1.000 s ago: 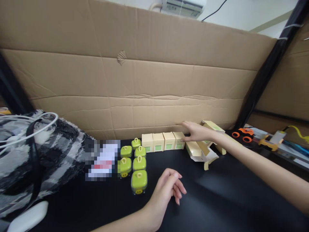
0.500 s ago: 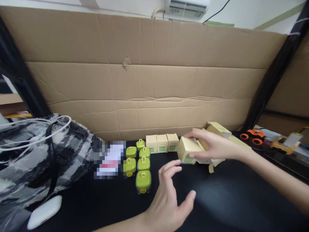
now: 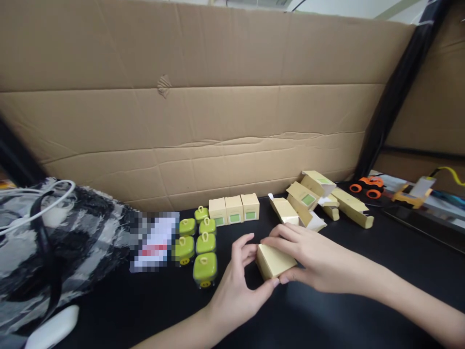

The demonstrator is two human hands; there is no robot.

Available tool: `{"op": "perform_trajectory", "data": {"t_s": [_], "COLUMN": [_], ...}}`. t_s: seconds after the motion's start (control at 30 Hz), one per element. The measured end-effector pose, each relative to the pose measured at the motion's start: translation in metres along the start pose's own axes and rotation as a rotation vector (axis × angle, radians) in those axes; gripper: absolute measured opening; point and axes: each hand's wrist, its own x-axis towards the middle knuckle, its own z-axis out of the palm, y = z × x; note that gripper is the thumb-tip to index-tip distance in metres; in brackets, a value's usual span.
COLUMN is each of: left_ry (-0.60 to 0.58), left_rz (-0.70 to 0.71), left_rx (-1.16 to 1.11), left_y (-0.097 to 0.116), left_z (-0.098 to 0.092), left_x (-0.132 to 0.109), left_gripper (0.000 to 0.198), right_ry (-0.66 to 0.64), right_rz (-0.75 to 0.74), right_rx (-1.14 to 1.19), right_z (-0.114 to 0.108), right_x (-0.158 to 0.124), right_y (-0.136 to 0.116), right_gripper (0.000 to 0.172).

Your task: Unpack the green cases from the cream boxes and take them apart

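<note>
In the head view, the only one here, I see a small cream box [image 3: 276, 261] low over the near-middle of the bench [image 3: 337, 322], with both hands drawn together at it. The right hand [image 3: 321, 259] is clamped on it, fingers across the far side and thumb by the near edge. The left hand [image 3: 238, 286] curves about the box's left side, thumb tip at its lower near corner; I can't tell whether those fingers truly grip. Nor can I tell whether the box rests on the bench.

To manage it well, I'd let the right hand steady the box by its sides and leave the left one light and free to work at an edge. It looks like thin card, so a hard squeeze could dent it.

Around them, three matching boxes [image 3: 234, 211] stand in a row further back. Left of the hands sit six green-lidded containers [image 3: 205, 265], the nearest close enough to the left hand that a sideways sweep might knock it. Beyond the right hand lies a jumble of opened cartons [image 3: 303, 196], flaps sticking out, with an orange toy car [image 3: 368, 186] past it. Behind everything, the cardboard wall [image 3: 225, 114] limits reach.
</note>
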Motion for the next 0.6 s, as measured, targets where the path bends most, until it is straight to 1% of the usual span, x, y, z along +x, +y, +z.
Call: {"op": "perform_trajectory", "data": {"t_s": [0.07,0.17,0.23,0.27,0.33,0.4,0.43,0.47,0.5,0.53,0.6], "left_ry": [-0.004,0.008,0.012,0.008,-0.018,-0.052,-0.064,-0.066,-0.058,-0.039,0.002], "left_rz": [-0.001,0.006,0.015,0.022,0.045,0.076,0.088,0.094,0.095,0.095,0.093], "left_rx": [0.013,0.025,0.058,0.09,0.171,0.227,0.236,0.232,0.218,0.198,0.155], "left_y": [0.0,-0.001,-0.001,-0.001,0.0,0.002,0.003,0.003,0.002,0.002,0.0], "left_z": [0.0,0.0,-0.001,-0.001,-0.003,-0.006,-0.006,-0.007,-0.007,-0.007,-0.006], "left_x": [0.001,0.002,0.002,0.002,0.003,0.003,0.003,0.003,0.003,0.003,0.002], "left_gripper": [0.068,0.067,0.069,0.07,0.071,0.066,0.063,0.061,0.06,0.059,0.056], "right_ry": [0.032,0.163,0.238,0.251,0.23,0.165,0.137,0.124,0.121,0.128,0.14], "right_rz": [-0.026,-0.041,-0.048,-0.062,-0.081,-0.023,0.026,0.068,0.086,0.069,-0.033], "right_rx": [-0.023,-0.032,0.036,0.114,0.346,0.622,0.712,0.751,0.737,0.673,0.46], "right_z": [0.002,0.002,-0.001,-0.002,-0.004,-0.003,-0.002,-0.001,0.0,0.001,0.0], "right_x": [0.0,-0.002,-0.004,-0.006,-0.009,-0.012,-0.013,-0.013,-0.013,-0.012,-0.01], "right_y": [0.0,0.0,-0.001,-0.002,-0.004,-0.005,-0.006,-0.006,-0.006,-0.005,-0.004], "right_gripper": [0.046,0.043,0.04,0.037,0.027,0.018,0.016,0.013,0.011,0.012,0.015]}}
